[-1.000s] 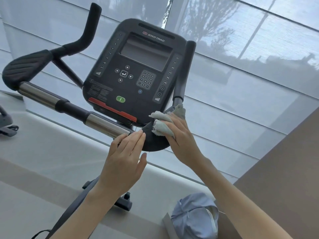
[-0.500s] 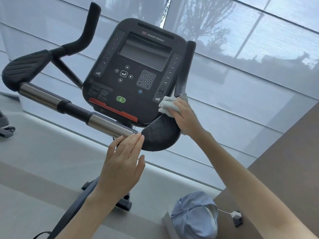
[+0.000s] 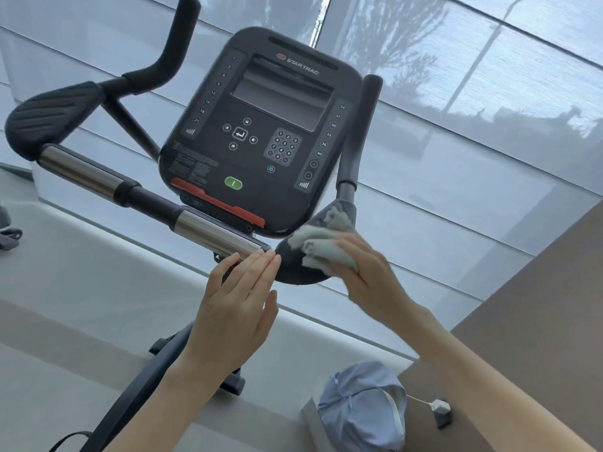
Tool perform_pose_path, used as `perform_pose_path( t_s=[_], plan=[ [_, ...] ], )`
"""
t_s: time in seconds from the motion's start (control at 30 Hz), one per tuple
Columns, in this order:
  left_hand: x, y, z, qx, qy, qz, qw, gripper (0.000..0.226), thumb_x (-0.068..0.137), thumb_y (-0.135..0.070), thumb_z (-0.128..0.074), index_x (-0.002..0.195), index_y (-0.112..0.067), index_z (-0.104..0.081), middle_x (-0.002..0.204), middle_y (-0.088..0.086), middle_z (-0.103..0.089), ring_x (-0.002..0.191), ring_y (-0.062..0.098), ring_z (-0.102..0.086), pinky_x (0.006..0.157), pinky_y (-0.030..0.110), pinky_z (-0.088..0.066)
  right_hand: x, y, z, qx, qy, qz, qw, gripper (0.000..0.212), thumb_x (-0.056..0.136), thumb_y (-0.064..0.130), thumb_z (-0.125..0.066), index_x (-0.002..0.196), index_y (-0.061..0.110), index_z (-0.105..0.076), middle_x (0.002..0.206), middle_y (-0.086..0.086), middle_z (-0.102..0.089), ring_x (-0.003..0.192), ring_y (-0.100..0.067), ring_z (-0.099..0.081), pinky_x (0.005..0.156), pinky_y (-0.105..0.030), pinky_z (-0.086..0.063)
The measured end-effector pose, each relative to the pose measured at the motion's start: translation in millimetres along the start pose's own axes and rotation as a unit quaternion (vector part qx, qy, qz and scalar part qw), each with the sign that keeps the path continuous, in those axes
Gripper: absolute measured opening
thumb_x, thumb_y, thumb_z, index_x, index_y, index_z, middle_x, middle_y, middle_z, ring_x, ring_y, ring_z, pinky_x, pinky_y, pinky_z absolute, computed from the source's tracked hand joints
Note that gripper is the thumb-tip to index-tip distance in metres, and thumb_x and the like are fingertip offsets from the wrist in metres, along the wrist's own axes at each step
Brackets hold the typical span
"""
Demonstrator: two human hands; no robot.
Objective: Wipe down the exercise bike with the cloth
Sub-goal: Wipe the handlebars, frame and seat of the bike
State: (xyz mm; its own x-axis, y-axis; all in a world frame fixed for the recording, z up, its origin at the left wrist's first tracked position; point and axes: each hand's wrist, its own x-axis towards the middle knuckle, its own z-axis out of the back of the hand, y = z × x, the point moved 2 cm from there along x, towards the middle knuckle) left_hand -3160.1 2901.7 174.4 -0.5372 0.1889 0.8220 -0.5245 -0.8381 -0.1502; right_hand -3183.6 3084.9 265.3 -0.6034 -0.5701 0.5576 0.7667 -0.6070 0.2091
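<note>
The right hand [image 3: 372,278] grips a bunched pale cloth [image 3: 321,246], its fingers curled over it, and presses it on the dark right elbow pad [image 3: 293,274] of the exercise bike [image 3: 143,195]. The hand is a little blurred. Just left of that grip, the left hand [image 3: 235,308] lies flat with its fingers straight and together. Its fingertips touch the end of the chrome handlebar section [image 3: 212,233], where it meets the pad, and it holds nothing.

Above the cloth stands the console [image 3: 261,164], marked "STAR TRAC" over a dark screen. A number keypad sits below the screen. Level figures run down both edges, with 12, 15, 18 and 21 readable on the left and 24 to 40 on the right. A green button and a red strip sit low on the console, up and to the left of the cloth. The small print block is too fine to read.

Below the right forearm lies a light blue cap [image 3: 362,406].
</note>
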Motion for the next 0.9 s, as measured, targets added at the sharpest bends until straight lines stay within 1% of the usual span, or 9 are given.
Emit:
perform_pose_path(
  t_s=[0.07,0.13,0.3,0.4,0.5,0.63,0.73,0.8,0.9],
  plan=[
    [-0.3,2.0,-1.2,-0.004,-0.006,0.003,1.000,0.041,0.093,-0.025,-0.045,0.124,-0.004,-0.062,0.127,0.011,-0.062,0.119,0.024,-0.058,0.104,0.046,-0.036,21.7,-12.2,21.9,-0.016,-0.045,-0.004,0.999,0.024,0.100,0.019,-0.044,0.110,0.011,-0.065,0.126,0.014,-0.058,0.118,-0.005,-0.051,0.105,-0.025,-0.033],
    [-1.0,3.0,-2.9,-0.009,-0.010,0.004,1.000,0.040,0.093,-0.025,-0.047,0.123,-0.005,-0.062,0.126,0.011,-0.062,0.119,0.024,-0.057,0.105,0.045,-0.036,48.9,-30.9,36.3,-0.065,-0.057,-0.013,0.996,0.026,0.099,0.019,-0.044,0.110,0.010,-0.066,0.125,0.008,-0.060,0.114,-0.011,-0.053,0.104,-0.028,-0.035],
    [-4.7,6.4,-8.2,-0.012,-0.019,-0.001,1.000,0.039,0.089,-0.021,-0.056,0.125,-0.007,-0.061,0.129,0.008,-0.060,0.124,0.019,-0.052,0.109,0.043,-0.033,80.4,-73.5,20.3,-0.148,0.085,-0.039,0.985,0.024,0.098,0.007,-0.047,0.108,0.011,-0.068,0.113,0.006,-0.065,0.100,-0.018,-0.056,0.103,-0.038,-0.034],
    [-5.3,8.0,-10.2,-0.013,-0.013,0.002,1.000,0.041,0.088,-0.021,-0.058,0.126,-0.008,-0.061,0.132,0.007,-0.059,0.126,0.018,-0.050,0.109,0.044,-0.033,82.5,-75.6,14.1,-0.146,0.075,-0.079,0.983,0.021,0.095,0.014,-0.048,0.090,0.012,-0.068,0.084,0.012,-0.060,0.091,-0.019,-0.052,0.093,-0.027,-0.035],
    [-5.3,8.4,-9.9,-0.015,-0.010,0.000,1.000,0.039,0.089,-0.022,-0.056,0.125,-0.008,-0.061,0.131,0.006,-0.059,0.124,0.019,-0.053,0.108,0.046,-0.034,87.4,-71.8,11.8,-0.196,0.097,-0.099,0.971,0.023,0.094,0.016,-0.048,0.082,0.006,-0.066,0.077,0.000,-0.063,0.090,-0.024,-0.054,0.082,-0.017,-0.030],
    [-4.1,8.8,-8.5,-0.021,-0.013,-0.004,1.000,0.038,0.089,-0.021,-0.056,0.124,-0.008,-0.063,0.130,0.006,-0.060,0.123,0.018,-0.054,0.108,0.045,-0.034,92.8,-56.0,-0.7,-0.239,0.150,-0.067,0.957,0.024,0.094,0.016,-0.047,0.083,0.005,-0.065,0.078,-0.003,-0.064,0.082,-0.023,-0.056,0.072,-0.032,-0.040],
    [-4.0,9.1,-7.8,-0.028,-0.015,-0.005,0.999,0.037,0.090,-0.020,-0.054,0.123,-0.008,-0.063,0.129,0.006,-0.061,0.123,0.018,-0.054,0.108,0.046,-0.034,92.9,-42.8,-11.1,-0.220,0.169,-0.037,0.960,0.027,0.095,0.017,-0.048,0.069,0.012,-0.053,0.065,0.002,-0.056,0.066,-0.020,-0.051,0.062,-0.029,-0.030],
    [-5.1,9.5,-7.4,-0.033,-0.018,-0.005,0.999,0.037,0.090,-0.020,-0.053,0.123,-0.007,-0.063,0.129,0.006,-0.061,0.123,0.018,-0.054,0.107,0.046,-0.034,93.7,-32.3,-16.0,-0.206,0.182,-0.029,0.961,0.032,0.097,0.018,-0.045,0.064,0.018,-0.043,0.059,0.006,-0.047,0.061,-0.018,-0.046,0.063,-0.032,-0.034],
    [-6.6,9.7,-6.5,-0.037,-0.021,-0.007,0.999,0.035,0.090,-0.018,-0.055,0.122,-0.007,-0.064,0.127,0.006,-0.062,0.122,0.018,-0.055,0.108,0.045,-0.034,89.8,-11.5,-28.2,-0.192,0.211,-0.011,0.958,0.036,0.098,0.024,-0.041,0.063,0.030,-0.042,0.061,0.007,-0.051,0.062,-0.015,-0.049,0.066,-0.038,-0.043]
  ],
)
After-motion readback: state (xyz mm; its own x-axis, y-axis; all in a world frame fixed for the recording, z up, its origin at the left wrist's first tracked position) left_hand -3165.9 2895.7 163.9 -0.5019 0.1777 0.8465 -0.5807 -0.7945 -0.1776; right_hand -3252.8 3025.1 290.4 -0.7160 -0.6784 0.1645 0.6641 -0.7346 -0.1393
